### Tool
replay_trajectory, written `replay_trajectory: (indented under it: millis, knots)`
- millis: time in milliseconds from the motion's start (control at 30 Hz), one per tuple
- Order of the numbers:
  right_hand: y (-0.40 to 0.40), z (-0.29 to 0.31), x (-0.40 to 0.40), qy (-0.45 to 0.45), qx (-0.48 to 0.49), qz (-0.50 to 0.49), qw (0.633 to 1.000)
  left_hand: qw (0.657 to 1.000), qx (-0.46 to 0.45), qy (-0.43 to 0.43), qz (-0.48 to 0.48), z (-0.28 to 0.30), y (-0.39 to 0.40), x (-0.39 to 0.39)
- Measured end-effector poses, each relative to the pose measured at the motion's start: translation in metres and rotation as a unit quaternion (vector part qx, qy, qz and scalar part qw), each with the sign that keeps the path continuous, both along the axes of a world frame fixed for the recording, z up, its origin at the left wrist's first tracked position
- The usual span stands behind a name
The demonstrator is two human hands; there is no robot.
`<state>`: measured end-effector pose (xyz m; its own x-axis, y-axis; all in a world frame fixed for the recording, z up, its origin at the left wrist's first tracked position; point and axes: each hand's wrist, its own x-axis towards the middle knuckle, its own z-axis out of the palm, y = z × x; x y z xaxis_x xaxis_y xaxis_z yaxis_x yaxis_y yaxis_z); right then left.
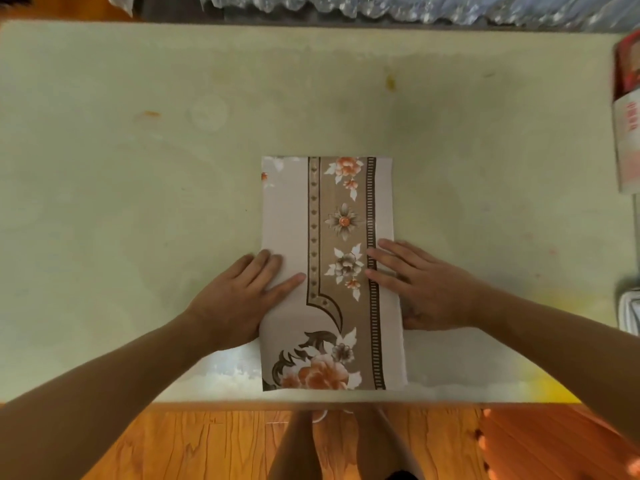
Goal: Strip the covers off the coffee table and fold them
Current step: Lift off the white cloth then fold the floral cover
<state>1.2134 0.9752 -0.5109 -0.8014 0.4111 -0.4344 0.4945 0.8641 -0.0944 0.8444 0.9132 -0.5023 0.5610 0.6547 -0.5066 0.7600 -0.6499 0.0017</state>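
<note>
Folded floral cover [332, 271] flat on desk [138, 168], under both my hands. Left fingers [273, 271] and right fingers [384, 261] straight, spread, pressing it. Press outward evenly, sharpen creases, keep edges square.

Folded cover [332, 271], frame centre: pale grey-beige ground, brown vertical band with orange and white flowers, dotted brown strip on the band's left, dark ladder-pattern stripe on its right, big orange bloom with dark scrolls at bottom. Coffee table [138, 168]: pale yellow-green, orange stains upper left and upper centre. Floor [207, 445], bottom: orange wood grain.
</note>
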Motion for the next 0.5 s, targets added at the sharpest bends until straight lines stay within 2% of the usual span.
replay_trajectory:
  millis: [267, 367, 500]
  knots:
    - [0.013, 0.001, 0.002, -0.013, -0.003, 0.035, 0.999, 0.999, 0.021, 0.005, -0.040, -0.004, 0.000, 0.006]
    - [0.011, 0.009, -0.001, -0.007, 0.007, 0.017, 1.000, 0.997, 0.033, -0.003, -0.063, -0.004, 0.001, 0.007]
    - [-0.004, 0.009, -0.003, 0.009, -0.007, 0.114, 0.993, 0.997, 0.030, -0.008, -0.068, -0.003, -0.002, 0.009]
